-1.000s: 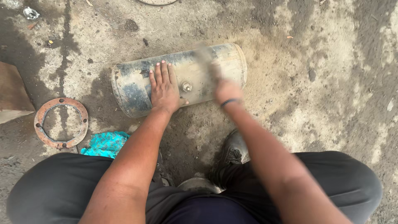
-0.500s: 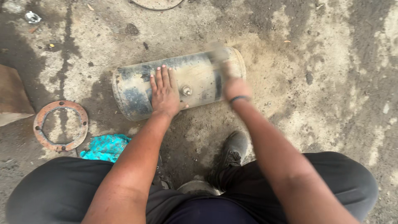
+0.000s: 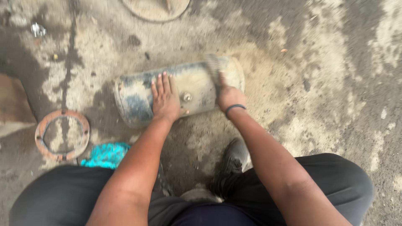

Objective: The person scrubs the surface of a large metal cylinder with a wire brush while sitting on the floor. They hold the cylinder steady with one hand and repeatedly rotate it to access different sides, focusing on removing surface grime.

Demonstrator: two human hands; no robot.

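A dirty, pale metal cylinder [image 3: 201, 81] with patches of blue paint lies on its side on the ground in front of me. My left hand [image 3: 165, 99] rests flat on its middle, palm down and fingers straight, just left of a small round fitting [image 3: 187, 97]. My right hand [image 3: 228, 95], with a dark band on the wrist, is closed on a small grey object [image 3: 213, 65] pressed against the cylinder's right end. Motion blur hides what kind of object it is.
A rusty ring-shaped flange [image 3: 63, 134] lies at the left, with a turquoise cloth [image 3: 106, 155] beside my knee. A brown board [image 3: 14, 104] sits at the left edge and a round disc [image 3: 155, 8] at the top. My dark shoe [image 3: 234, 157] stands below the cylinder on stained, sandy concrete.
My right hand has moved right and then back left along the cylinder's right end with the grey object. My left hand has stayed flat on the cylinder.
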